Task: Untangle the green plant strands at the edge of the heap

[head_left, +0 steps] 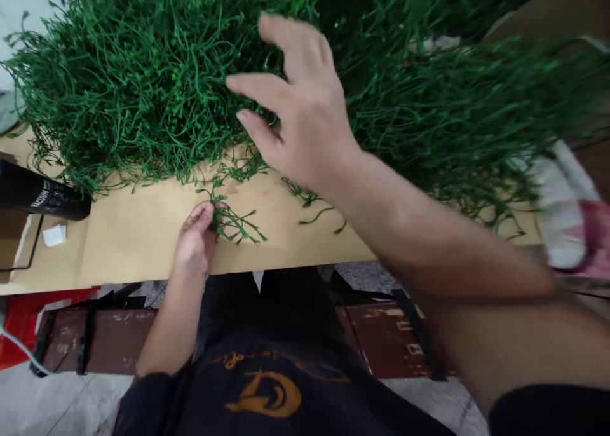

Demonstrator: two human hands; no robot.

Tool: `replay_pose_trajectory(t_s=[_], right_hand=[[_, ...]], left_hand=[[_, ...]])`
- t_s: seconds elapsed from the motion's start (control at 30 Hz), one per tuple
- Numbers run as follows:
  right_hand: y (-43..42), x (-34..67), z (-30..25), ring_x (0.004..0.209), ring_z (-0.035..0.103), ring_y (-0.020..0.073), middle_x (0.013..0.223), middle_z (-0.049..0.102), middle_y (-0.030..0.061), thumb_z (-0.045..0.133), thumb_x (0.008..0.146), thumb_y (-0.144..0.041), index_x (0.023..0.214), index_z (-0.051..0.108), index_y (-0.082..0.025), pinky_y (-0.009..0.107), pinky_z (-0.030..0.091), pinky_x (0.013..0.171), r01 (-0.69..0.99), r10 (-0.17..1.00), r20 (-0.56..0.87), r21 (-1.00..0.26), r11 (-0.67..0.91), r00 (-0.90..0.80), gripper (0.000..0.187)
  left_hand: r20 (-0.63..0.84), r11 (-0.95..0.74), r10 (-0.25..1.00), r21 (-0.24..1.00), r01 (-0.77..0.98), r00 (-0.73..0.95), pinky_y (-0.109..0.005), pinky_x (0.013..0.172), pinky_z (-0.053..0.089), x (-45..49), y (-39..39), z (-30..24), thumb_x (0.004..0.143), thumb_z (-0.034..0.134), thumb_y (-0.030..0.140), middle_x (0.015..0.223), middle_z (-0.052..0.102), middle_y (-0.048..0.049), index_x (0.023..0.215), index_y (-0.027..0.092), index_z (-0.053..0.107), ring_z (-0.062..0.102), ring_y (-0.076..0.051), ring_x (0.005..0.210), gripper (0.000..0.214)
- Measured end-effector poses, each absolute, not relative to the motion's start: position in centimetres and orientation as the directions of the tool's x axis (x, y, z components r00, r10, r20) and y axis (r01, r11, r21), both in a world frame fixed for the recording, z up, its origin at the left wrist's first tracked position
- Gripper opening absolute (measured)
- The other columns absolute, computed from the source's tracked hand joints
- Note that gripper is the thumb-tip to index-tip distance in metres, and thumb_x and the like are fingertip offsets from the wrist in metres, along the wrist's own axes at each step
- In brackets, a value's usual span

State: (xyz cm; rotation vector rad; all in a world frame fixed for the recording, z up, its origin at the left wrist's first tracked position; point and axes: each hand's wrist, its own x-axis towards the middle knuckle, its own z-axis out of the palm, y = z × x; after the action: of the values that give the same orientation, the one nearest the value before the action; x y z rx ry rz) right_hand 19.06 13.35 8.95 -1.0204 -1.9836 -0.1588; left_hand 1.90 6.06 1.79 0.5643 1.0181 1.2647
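A small bunch of green artificial plant stems (pixel 234 225) is pinched in my left hand (pixel 196 231), close to the near edge of the tan tabletop (pixel 128 236). Its thin branched tips fan out to the right. My right hand (pixel 307 99) is raised with fingers spread and nothing between them, over the front of a big heap of the same green stems (pixel 143 86). The right hand and forearm hide part of that heap. Motion blurs the right arm slightly.
At the left edge lies a black vacuum bottle (pixel 45 191), with a small white paper piece (pixel 54 235) near it. A white and pink bag (pixel 567 213) is at the right. Below the table runs a brown bench (pixel 109 340).
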Motion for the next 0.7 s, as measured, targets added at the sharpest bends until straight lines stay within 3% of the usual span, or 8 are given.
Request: replay_pose_trajectory(t_s=[0.13,0.2,0.33,0.5,0.6,0.7], right_hand=[[7.9,19.1,4.9,0.1,0.056,0.0227,0.102,0.059,0.0104,0.052,0.085,-0.035,0.101,0.061,-0.02,0.043,0.049,0.087,0.553,0.707,0.649,-0.494,0.672,-0.28,0.024],[6.5,18.6,3.2,0.091,0.058,0.0196,0.099,0.06,0.0092,0.054,0.083,-0.037,0.106,0.058,-0.017,0.038,0.051,0.079,0.474,0.782,0.55,-0.627,0.618,-0.293,0.03],[5.9,17.8,1.3,0.076,0.056,0.0151,0.086,0.06,0.0067,0.055,0.081,-0.037,0.096,0.055,-0.014,0.03,0.048,0.068,0.379,0.905,0.349,-0.825,0.42,-0.244,0.028],[6.1,18.2,-0.2,0.058,0.045,0.0102,0.064,0.051,0.0004,0.052,0.081,-0.032,0.076,0.053,-0.015,0.025,0.037,0.055,0.372,0.965,0.191,-0.895,0.246,-0.179,0.017],[5.9,18.4,-1.1,0.06,0.047,0.0104,0.069,0.055,0.0017,0.05,0.082,-0.033,0.08,0.055,-0.015,0.025,0.037,0.058,0.301,0.971,0.173,-0.929,0.217,-0.167,0.019],[5.5,18.5,-1.5,0.063,0.049,0.0112,0.071,0.057,0.0028,0.049,0.083,-0.034,0.081,0.056,-0.015,0.026,0.039,0.06,0.288,0.969,0.19,-0.93,0.228,-0.155,0.02]], left_hand=[[-0.354,0.322,0.933,0.753,-0.574,0.059,-0.018,0.049,0.04,3.1,7.0,1.7,0.068,0.07,0.022,0.068,0.061,0.002,0.067,0.016,0.06,0.051,-0.005,0.051,0.012],[-0.379,0.331,0.924,0.732,-0.595,0.047,-0.018,0.05,0.041,3.9,7.4,1.7,0.076,0.061,0.019,0.065,0.06,0.0025,0.07,0.016,0.059,0.053,-0.005,0.052,0.007],[-0.447,0.344,0.895,0.676,-0.651,0.009,-0.018,0.057,0.046,5.1,8.3,1.9,0.087,0.044,0.013,0.064,0.06,0.0026,0.071,0.017,0.058,0.057,-0.006,0.056,0.021],[-0.548,0.426,0.835,0.585,-0.69,0.05,-0.016,0.055,0.046,5.7,9.4,2.5,0.091,0.035,0.017,0.059,0.06,0.0023,0.072,0.017,0.056,0.058,-0.006,0.054,0.028],[-0.552,0.453,0.831,0.599,-0.66,0.069,-0.017,0.051,0.045,5.8,9.8,2.4,0.093,0.032,0.02,0.061,0.063,0.0013,0.072,0.017,0.055,0.058,-0.007,0.052,0.032],[-0.542,0.445,0.839,0.624,-0.642,0.055,-0.018,0.06,0.049,5.8,10.0,2.1,0.093,0.032,0.02,0.065,0.066,0.0009,0.083,0.017,0.059,0.06,-0.006,0.054,0.029]])
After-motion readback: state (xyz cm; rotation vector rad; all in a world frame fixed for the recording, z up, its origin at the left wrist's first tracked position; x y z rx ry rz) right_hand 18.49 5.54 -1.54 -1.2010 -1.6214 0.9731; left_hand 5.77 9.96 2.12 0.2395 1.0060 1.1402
